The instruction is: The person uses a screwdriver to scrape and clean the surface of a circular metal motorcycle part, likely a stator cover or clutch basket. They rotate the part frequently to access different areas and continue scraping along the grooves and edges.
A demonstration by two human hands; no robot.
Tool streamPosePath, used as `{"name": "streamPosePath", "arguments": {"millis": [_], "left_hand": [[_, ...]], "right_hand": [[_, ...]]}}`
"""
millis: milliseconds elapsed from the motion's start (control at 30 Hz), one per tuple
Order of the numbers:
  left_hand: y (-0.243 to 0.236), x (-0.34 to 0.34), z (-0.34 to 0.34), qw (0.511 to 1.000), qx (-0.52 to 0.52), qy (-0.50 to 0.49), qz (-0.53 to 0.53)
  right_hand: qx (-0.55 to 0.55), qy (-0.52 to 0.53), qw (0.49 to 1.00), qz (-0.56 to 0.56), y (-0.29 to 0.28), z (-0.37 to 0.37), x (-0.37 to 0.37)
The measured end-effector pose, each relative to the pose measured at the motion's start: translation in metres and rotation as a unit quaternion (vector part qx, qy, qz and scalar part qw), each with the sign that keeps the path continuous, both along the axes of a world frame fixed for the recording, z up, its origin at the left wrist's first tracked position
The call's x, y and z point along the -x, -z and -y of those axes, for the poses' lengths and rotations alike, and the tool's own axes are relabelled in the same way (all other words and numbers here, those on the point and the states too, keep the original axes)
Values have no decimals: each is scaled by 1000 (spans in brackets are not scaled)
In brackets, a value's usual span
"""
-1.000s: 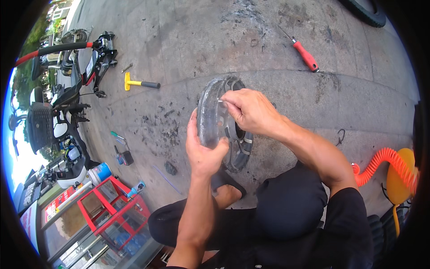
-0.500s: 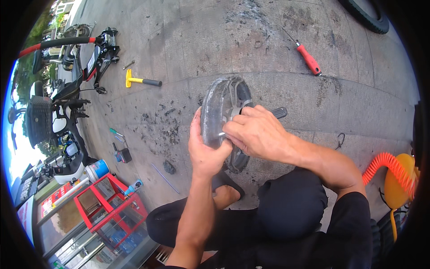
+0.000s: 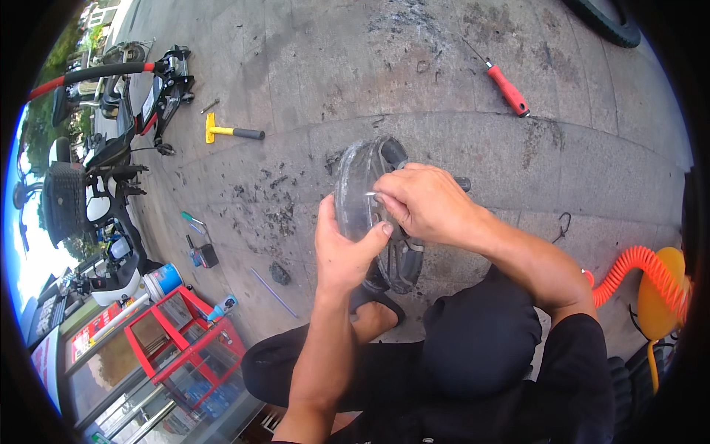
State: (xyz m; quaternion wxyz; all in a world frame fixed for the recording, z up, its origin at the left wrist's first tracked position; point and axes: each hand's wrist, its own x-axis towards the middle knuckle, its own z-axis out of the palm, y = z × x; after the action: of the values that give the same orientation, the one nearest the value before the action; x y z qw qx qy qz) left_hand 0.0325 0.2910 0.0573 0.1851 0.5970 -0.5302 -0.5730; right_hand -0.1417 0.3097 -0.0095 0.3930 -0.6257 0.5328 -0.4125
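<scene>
The left hand [image 3: 346, 255] grasps the near left side of the grey wheel rim [image 3: 353, 203], its thumb laid across the band. The right hand [image 3: 433, 203] pinches a small pale piece [image 3: 370, 194] against that band. The wheel rim stands tilted in front of the knees, over the concrete floor [image 3: 473, 163], with a yellow-headed hammer [image 3: 235, 132] to the left and a red-handled screwdriver [image 3: 507, 90] beyond, to the right
</scene>
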Motion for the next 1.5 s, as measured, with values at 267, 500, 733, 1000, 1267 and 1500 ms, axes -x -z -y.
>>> {"name": "streamPosePath", "arguments": {"millis": [267, 500, 733, 1000, 1267, 1500], "left_hand": [[9, 0, -9, 998, 50, -8, 35], [10, -5, -8, 998, 49, 3, 31], [4, 0, -10, 999, 36, -10, 14], [5, 2, -18, 996, 84, 11, 34], [-2, 19, -8, 997, 30, -15, 65], [8, 14, -17, 997, 57, -35, 38]], "right_hand": [[-7, 38, 999, 18, 8, 0, 2], [14, 7, 1000, -13, 8, 1, 1], [9, 19, 998, -56, 18, 6, 10], [12, 55, 998, 25, 7, 3, 11], [31, 24, 999, -19, -10, -7, 15], [29, 33, 998, -39, -9, -4, 16]]}}
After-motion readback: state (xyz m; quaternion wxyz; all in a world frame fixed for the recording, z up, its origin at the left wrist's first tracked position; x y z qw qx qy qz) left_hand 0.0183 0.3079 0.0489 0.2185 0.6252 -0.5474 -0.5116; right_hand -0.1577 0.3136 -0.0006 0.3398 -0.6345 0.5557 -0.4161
